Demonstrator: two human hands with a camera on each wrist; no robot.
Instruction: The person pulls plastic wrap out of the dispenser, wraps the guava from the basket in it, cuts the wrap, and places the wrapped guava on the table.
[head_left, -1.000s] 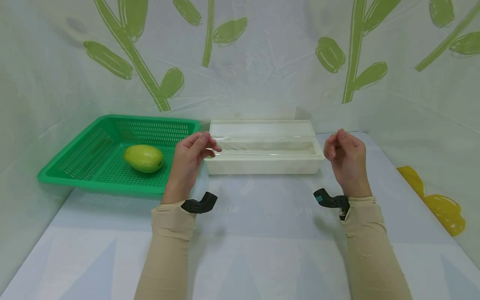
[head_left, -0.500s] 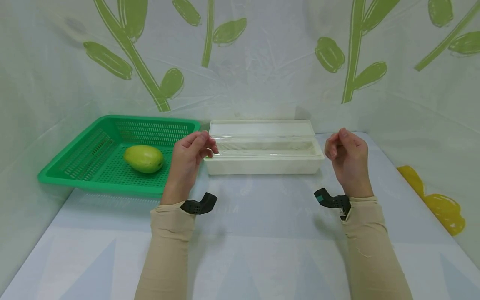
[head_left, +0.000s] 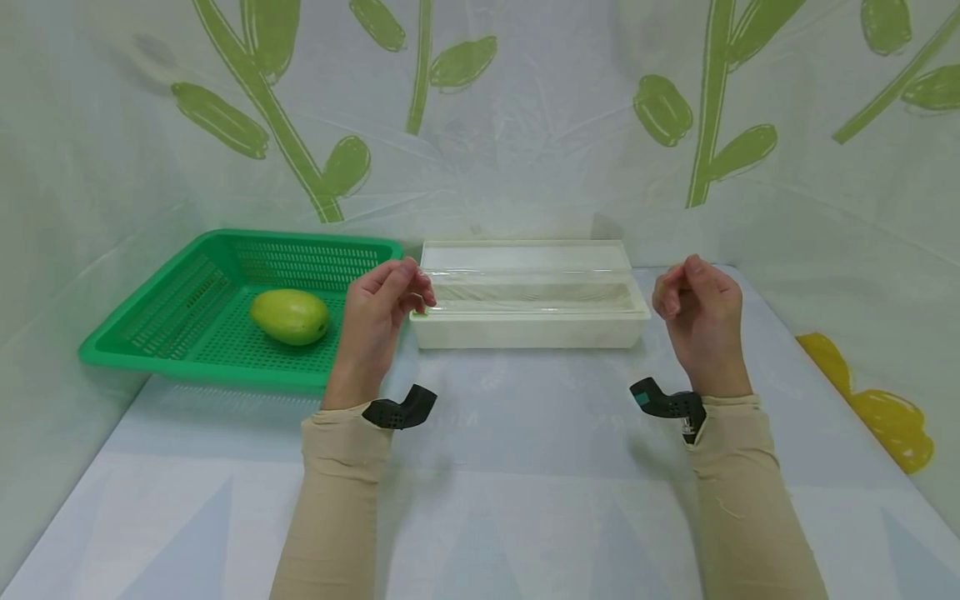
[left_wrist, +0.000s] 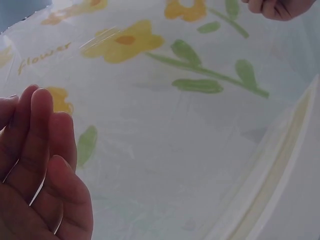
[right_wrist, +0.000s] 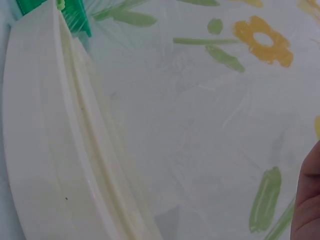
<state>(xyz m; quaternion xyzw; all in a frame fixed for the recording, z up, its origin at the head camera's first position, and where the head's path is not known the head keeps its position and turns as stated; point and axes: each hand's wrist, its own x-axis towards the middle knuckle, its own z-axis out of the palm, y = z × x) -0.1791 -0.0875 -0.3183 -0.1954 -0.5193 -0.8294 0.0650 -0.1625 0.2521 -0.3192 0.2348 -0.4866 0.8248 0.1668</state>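
Note:
A white cling film dispenser box (head_left: 528,331) sits at the back middle of the table with its lid (head_left: 522,253) raised. Clear cling film (head_left: 532,292) stretches over the box's opening, showing as faint glints and wrinkles. At the box's left end, my left hand (head_left: 382,312) pinches the film between thumb and forefinger, the other fingers loosely bent. My right hand (head_left: 701,321), just off the right end, has its thumb pressed against curled fingers at the film's other side. In the right wrist view only part of that hand (right_wrist: 306,200) shows, its fingertips out of frame.
A green perforated basket (head_left: 195,367) stands to the left, behind my left wrist, holding a yellow-green mango-like fruit (head_left: 289,317). White sheeting printed with green leaves and yellow flowers (head_left: 525,125) hangs behind the table (head_left: 495,500).
My right hand has drifted slightly to the right and my left fingertips slightly to the left, so the hands are a little farther apart. Box, basket and fruit have stayed in place.

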